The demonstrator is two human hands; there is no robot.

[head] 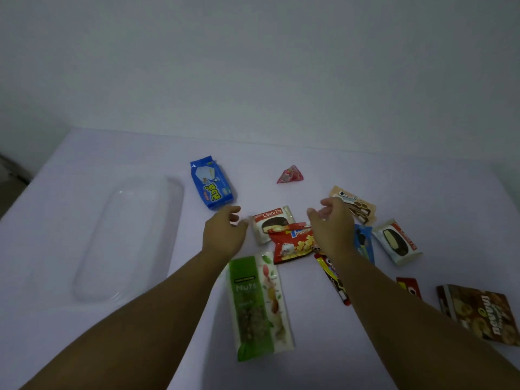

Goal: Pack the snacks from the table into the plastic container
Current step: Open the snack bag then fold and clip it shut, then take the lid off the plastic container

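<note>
The clear plastic container (126,237) sits on the left of the table (365,175), nothing in it. Both hands, left hand (225,235) and right hand (332,229), hover open and holding nothing over the scattered snacks (294,243) to its right.

Clear glossy plastic container (129,237); matt table (394,170).

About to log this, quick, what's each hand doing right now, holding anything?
Left hand: open, fingers loosely curled, holding nothing.
Right hand: open, empty, above the red snack bag.
</note>
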